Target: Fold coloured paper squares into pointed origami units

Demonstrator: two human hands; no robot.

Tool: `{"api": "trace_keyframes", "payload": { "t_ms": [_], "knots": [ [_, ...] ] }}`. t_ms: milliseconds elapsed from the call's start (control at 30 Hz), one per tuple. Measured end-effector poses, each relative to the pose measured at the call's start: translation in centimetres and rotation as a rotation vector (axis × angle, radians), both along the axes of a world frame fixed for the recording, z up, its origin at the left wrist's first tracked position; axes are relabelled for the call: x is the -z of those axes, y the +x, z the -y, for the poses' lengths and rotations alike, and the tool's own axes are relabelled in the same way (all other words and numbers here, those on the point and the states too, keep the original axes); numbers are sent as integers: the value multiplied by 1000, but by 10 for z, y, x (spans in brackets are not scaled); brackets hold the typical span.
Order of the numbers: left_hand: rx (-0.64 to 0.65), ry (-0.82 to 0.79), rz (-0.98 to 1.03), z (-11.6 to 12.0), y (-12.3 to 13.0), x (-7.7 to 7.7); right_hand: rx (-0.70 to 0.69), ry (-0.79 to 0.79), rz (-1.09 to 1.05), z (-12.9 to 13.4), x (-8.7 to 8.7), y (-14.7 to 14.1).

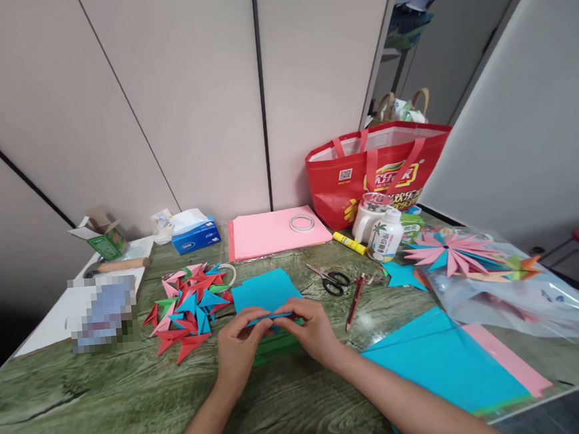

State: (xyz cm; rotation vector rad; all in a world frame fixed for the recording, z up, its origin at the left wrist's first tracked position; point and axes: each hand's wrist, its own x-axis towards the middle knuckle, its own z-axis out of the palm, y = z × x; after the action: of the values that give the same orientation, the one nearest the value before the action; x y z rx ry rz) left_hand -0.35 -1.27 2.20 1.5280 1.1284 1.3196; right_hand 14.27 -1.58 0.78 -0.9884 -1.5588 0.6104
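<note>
Paper, a narrow-looking blue piece [281, 315], is held between the left hand [235, 345] and the right hand [312, 323], each nearly closed in a pinch, one at either end. It is over the near part of the blue sheets [265, 287], with green paper [274, 350] below on the table [109, 412].

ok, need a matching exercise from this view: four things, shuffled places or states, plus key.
1. Blue paper piece
2. Scissors
3. Glue stick
4. Tissue box

A. Beside the white bottle
B. Left of the pink paper
C. Pinched by left hand and right hand
D. Black-handled

Pairs: 1-C, 2-D, 3-A, 4-B
</note>
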Motion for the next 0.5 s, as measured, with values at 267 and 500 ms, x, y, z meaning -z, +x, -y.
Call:
{"api": "trace_keyframes", "payload": {
  "t_ms": [267,500],
  "knots": [
    [-85,54,-25,0,1,0,-13,-171,-152,-1,4,-1],
    [-19,52,-41,1,-2,5,-69,-209,-179,0,4,-2]
  ]
}}
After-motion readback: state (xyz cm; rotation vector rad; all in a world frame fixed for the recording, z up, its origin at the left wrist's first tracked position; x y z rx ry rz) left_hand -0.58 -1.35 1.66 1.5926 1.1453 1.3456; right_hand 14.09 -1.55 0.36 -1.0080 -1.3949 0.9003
